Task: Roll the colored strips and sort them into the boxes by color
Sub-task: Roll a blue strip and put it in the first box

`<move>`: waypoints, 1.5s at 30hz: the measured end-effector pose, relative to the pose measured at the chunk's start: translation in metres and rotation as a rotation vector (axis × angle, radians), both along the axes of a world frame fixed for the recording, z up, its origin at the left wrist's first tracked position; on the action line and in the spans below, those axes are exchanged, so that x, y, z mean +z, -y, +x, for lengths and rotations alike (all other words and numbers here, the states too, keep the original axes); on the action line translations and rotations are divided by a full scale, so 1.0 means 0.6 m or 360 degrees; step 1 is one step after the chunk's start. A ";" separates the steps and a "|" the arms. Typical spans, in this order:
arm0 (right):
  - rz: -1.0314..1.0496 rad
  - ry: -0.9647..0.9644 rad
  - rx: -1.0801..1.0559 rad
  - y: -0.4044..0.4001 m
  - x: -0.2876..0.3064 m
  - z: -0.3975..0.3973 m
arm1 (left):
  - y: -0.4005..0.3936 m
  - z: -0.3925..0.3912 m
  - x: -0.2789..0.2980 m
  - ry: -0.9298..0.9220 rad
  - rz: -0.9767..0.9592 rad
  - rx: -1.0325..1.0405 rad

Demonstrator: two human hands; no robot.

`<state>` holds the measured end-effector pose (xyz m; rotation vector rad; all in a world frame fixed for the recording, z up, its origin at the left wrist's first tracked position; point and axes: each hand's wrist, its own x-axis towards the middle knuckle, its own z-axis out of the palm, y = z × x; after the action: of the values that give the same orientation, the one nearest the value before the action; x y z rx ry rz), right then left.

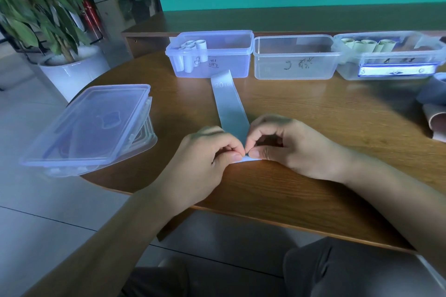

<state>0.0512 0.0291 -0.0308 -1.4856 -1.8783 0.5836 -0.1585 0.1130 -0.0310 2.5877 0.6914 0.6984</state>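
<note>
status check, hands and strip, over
Both hands, left and right, pinching near end of pale blue strip. Strip flat on wooden table, unrolled. Nothing in the way.

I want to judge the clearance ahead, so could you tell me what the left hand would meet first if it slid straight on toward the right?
Almost at once the right hand: the left hand pinches the pale blue strip, fingertips nearly touching.

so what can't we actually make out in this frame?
Head view only:
- Near end of the pale blue strip: covered by the left hand and right hand, so any roll started there is hidden.
- Handwritten labels on the left box, middle box and right box: too small and blurred to read.
- Items at the right edge: cut off and blurred.
- Stacked lids: count unclear through the translucent plastic.
</note>
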 end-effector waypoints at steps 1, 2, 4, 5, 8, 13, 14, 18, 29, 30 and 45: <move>0.0016 0.0035 0.0014 0.000 0.000 0.001 | -0.001 0.000 -0.001 -0.0008 0.0020 0.0002; 0.0034 0.0067 0.0023 0.001 0.000 0.001 | -0.001 -0.001 -0.001 -0.0017 0.0035 0.0002; 0.0071 0.0127 0.0032 0.001 -0.001 0.003 | 0.000 -0.003 -0.001 -0.0042 0.0041 0.0010; 0.0088 0.0152 0.0034 0.002 -0.001 0.004 | 0.001 -0.004 0.000 -0.0053 0.0025 0.0022; 0.0084 0.0180 0.0033 0.005 0.000 0.006 | 0.005 -0.003 0.000 -0.0043 -0.0012 0.0069; 0.0104 0.0205 -0.0022 0.004 0.001 0.006 | 0.000 0.001 -0.001 -0.0018 0.0067 0.0102; 0.0121 0.0208 -0.0033 0.004 0.001 0.006 | -0.002 0.002 -0.003 -0.0028 0.0091 0.0107; 0.0206 0.0260 -0.0033 0.001 -0.002 0.005 | -0.007 0.006 -0.006 -0.0003 0.0126 0.0093; 0.0057 0.0146 -0.0216 -0.008 0.002 -0.001 | -0.011 0.008 -0.011 0.0047 0.0175 0.0053; 0.0066 0.0154 -0.0241 -0.009 0.000 -0.001 | -0.011 0.007 -0.011 0.0047 0.0169 0.0057; 0.0231 0.0215 -0.0082 -0.015 -0.009 0.013 | -0.016 0.005 -0.014 0.0042 0.0242 0.0131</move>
<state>0.0589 0.0380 -0.0362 -1.5050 -1.9341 0.3221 -0.1557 0.1224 -0.0394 2.6948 0.7675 0.8391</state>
